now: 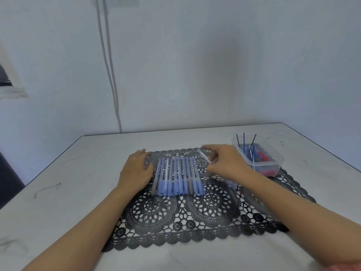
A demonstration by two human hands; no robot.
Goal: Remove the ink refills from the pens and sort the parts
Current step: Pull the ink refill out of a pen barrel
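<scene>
Right hand (226,163): fingers curled, pinching a clear pen barrel (205,156) between thumb and fingertips. The barrel is tilted, its far end pointing toward the table's far edge, just right of the pen row. Whether a refill is inside it cannot be told.

Left hand (136,169): fingers straight, palm down, resting flat against the left end of the pen row (177,177); holding nothing.

The pens lie side by side, blue and grey caps toward the near edge, on a black lace mat (195,222) in the middle of the table (58,173).

A clear plastic container (273,151) stands toward the far right corner, overlapping the mat's right far corner. In it, blue and black ink refills (244,141) lean upright beside red parts (262,155).
</scene>
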